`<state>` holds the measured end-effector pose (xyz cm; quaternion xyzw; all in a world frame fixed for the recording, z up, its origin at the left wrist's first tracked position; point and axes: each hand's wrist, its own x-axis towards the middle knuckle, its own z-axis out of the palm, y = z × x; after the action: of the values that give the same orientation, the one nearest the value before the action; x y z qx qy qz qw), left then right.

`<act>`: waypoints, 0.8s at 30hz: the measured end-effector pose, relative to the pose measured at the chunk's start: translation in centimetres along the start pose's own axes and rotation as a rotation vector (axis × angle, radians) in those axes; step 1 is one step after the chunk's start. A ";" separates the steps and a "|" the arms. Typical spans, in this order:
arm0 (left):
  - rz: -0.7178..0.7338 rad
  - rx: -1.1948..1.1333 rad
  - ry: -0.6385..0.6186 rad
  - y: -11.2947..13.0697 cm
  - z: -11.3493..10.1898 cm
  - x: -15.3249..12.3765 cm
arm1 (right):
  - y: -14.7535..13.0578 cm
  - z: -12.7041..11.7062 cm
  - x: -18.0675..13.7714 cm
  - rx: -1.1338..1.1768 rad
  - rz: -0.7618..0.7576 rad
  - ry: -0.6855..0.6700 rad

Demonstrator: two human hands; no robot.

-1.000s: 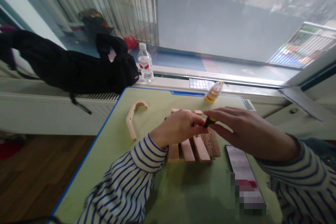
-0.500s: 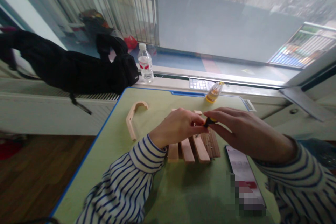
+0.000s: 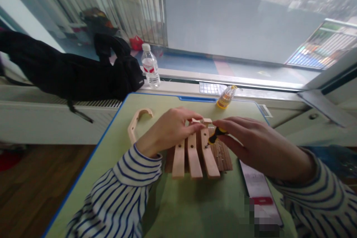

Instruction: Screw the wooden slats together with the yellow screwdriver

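Observation:
My right hand (image 3: 251, 137) is closed on a small black-and-yellow screwdriver (image 3: 216, 134), held at a slant. Its tip meets the rightmost pale wooden strip (image 3: 210, 161), at a dark screw or hole. My left hand (image 3: 174, 126) reaches over the strips, thumb and fingers pinched around the far end of a wooden piece (image 3: 196, 121). Two more strips, a middle one (image 3: 195, 163) and a left one (image 3: 179, 161), lie side by side with dark holes in them. Beneath them is a brown grooved board (image 3: 224, 156) with small screws scattered on its right part.
A curved wooden piece (image 3: 134, 124) lies left on the green table (image 3: 178, 208). A phone (image 3: 259, 189) is at the right, and a clear-and-yellow bottle-shaped container (image 3: 226, 97) at the far edge. A water bottle (image 3: 151, 67) and black bag (image 3: 92, 76) occupy the sill.
My left fingers have moved left, off the screwdriver, to the far end of the wooden piece. The screwdriver has shifted slightly left and down, and the strips are more exposed.

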<state>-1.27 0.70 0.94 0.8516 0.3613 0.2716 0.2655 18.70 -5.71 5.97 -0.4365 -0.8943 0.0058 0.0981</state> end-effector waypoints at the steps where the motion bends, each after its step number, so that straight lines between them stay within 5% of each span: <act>1: 0.006 0.023 0.041 -0.4 0.1 0.2 | 0.1 0.1 0.0 -0.002 -0.002 0.001; 24: 0.025 0.105 0.012 -3.0 3.6 2.3 | 2.1 0.9 0.2 0.024 -0.021 -0.009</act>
<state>1.07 3.28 -2.94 0.8672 0.3659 0.2607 0.2149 20.08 -4.21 4.92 -0.4257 -0.8992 0.0173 0.0992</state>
